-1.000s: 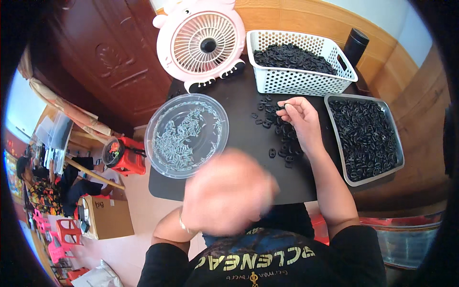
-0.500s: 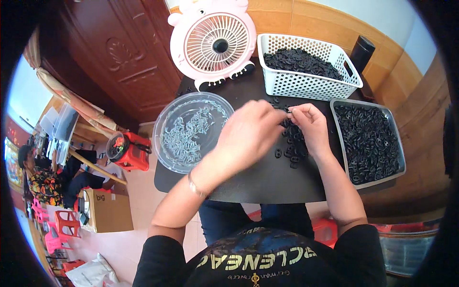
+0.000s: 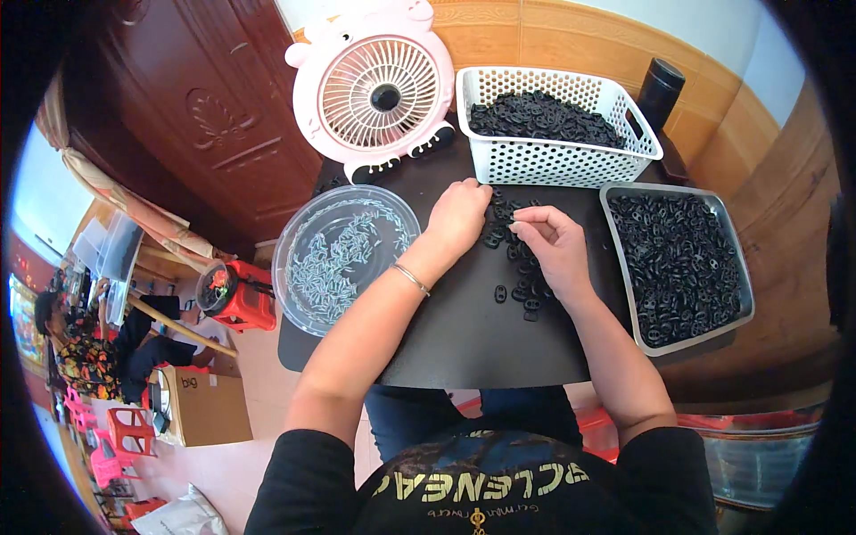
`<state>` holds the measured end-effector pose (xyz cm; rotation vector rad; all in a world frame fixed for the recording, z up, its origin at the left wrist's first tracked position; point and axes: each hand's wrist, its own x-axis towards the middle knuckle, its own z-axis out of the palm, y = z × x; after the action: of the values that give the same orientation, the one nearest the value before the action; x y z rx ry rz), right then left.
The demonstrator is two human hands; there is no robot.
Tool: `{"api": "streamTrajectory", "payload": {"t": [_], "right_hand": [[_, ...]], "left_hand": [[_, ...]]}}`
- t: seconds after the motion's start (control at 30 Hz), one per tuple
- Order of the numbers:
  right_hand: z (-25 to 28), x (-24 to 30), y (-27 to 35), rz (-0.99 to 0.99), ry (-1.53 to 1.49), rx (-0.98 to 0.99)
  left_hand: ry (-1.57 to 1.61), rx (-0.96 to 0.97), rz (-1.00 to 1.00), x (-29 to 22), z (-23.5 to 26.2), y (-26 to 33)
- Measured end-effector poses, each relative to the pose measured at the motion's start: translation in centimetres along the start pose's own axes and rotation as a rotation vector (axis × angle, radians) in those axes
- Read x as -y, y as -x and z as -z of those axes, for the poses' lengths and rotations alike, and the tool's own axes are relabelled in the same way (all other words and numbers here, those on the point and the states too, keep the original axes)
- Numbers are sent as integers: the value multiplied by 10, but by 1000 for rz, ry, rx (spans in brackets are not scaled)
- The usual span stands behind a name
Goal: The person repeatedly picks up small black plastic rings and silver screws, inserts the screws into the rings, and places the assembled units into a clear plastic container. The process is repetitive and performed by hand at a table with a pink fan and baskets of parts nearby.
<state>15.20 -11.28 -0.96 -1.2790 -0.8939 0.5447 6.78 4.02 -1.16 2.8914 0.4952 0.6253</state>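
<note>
My left hand (image 3: 459, 217) rests on the dark table at the far left edge of a loose pile of small black oval plastic pieces with holes (image 3: 526, 283). Its fingers are bent and closed; whatever is under the fingertips is hidden. Over the same pile, my right hand (image 3: 560, 250) pinches thumb against forefinger, and the tiny thing between them is too small to name. Beside my left forearm stands a round clear tub (image 3: 283, 267) holding many small pale, thin pieces. A grey tray (image 3: 635, 314) full of similar black pieces lies to the right of my right hand.
Behind the pile stands a white perforated basket (image 3: 557, 169) of black pieces, with a black cylinder (image 3: 661, 92) beside it. A pink animal-shaped fan (image 3: 374, 98) stands at the back left. Across the room at left, a person (image 3: 85, 352) sits near a cardboard box (image 3: 209, 410).
My left hand has drawn away from the right hand's fingertips and come down at the pile's far left edge. My right hand stays pinched above the pile. The whole view has shifted slightly.
</note>
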Motion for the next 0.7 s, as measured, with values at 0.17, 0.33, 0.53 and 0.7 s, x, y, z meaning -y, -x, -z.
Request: {"api": "streamTrajectory", "payload": {"t": [0.17,0.33,0.53,0.7], "right_hand": [[-2,2,1,3,52,24],[-4,1,3,-50,-6,62],[-7,5,6,-104,37,146],[-11,6,8,-127,-12,158]], "left_hand": [[-20,22,4,-8,17,16],[526,-5,152,-15,40,39],[1648,75,563,-20,56,60],[1902,106,642,-16,52,72]]}}
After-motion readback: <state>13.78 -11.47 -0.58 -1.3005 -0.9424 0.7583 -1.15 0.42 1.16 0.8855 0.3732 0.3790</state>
